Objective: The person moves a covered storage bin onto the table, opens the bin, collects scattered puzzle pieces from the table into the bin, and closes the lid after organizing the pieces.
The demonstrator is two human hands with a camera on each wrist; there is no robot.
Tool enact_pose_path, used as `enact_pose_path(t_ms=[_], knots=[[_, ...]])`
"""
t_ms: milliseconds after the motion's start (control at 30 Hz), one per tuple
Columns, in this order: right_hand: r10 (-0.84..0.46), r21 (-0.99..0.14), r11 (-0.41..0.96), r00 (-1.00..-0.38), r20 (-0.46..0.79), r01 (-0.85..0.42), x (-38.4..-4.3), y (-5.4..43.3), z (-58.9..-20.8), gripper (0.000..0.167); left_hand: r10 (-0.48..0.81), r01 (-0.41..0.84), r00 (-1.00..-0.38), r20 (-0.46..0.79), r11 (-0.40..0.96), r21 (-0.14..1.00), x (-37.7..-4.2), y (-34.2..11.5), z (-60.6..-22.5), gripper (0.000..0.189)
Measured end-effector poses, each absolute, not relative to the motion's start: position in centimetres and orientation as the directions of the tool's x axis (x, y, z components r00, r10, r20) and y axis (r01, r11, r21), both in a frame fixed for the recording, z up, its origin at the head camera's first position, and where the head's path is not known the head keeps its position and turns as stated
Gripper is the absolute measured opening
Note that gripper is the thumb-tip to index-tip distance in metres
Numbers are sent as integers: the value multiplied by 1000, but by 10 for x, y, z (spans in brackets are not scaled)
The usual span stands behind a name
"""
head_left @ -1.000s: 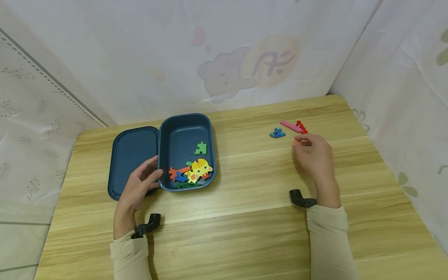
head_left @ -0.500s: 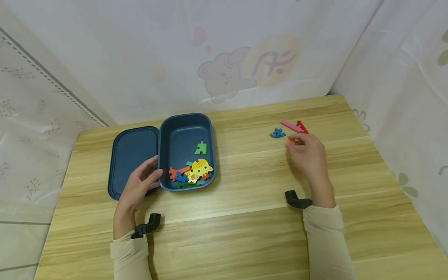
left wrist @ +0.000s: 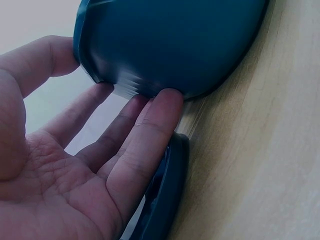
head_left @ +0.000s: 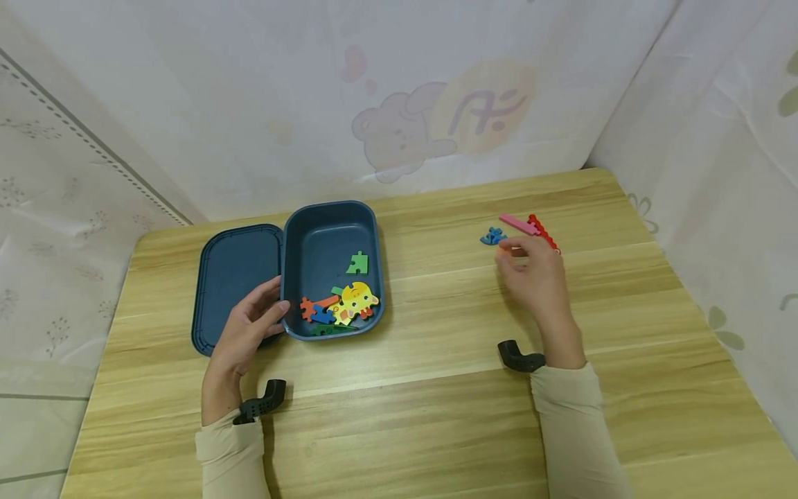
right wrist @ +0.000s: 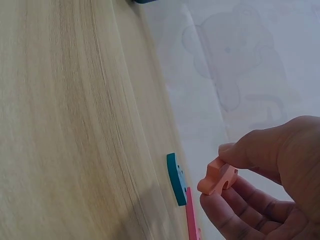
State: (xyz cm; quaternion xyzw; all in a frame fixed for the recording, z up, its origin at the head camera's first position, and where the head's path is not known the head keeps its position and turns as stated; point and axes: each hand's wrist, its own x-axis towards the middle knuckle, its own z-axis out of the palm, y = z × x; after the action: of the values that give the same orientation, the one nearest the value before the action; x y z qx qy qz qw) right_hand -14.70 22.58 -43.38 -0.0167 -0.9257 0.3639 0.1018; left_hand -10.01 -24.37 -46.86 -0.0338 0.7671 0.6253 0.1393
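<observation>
Right hand (head_left: 535, 281): fingers pinch an orange puzzle piece (right wrist: 218, 177) above the tabletop (head_left: 436, 353), near a blue piece (head_left: 493, 237). Pink strip (head_left: 516, 224) and red piece (head_left: 544, 231) lie just beyond. Left hand (head_left: 248, 327): fingers grip the left wall of the dark blue box (head_left: 324, 242), partly hiding the lid (head_left: 240, 274). Box's right wall stands between orange piece and the yellow animal piece (head_left: 358, 303) inside.

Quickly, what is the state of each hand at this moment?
Left hand: holding the dark blue rounded-rectangular box by its left side.
Right hand: pinching a small orange knobbed puzzle piece.
</observation>
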Motion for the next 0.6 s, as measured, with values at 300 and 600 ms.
enact_pose_path(t_ms=[300,600], knots=[[107,-691,722,-982,158,-32,-148,221,-434,22,111,-229,-960,-258,221,948,-101,-245,-468,62],[103,-697,716,-983,154,-34,-149,222,-436,24,104,-247,-956,-274,217,944,-101,-243,-469,62]])
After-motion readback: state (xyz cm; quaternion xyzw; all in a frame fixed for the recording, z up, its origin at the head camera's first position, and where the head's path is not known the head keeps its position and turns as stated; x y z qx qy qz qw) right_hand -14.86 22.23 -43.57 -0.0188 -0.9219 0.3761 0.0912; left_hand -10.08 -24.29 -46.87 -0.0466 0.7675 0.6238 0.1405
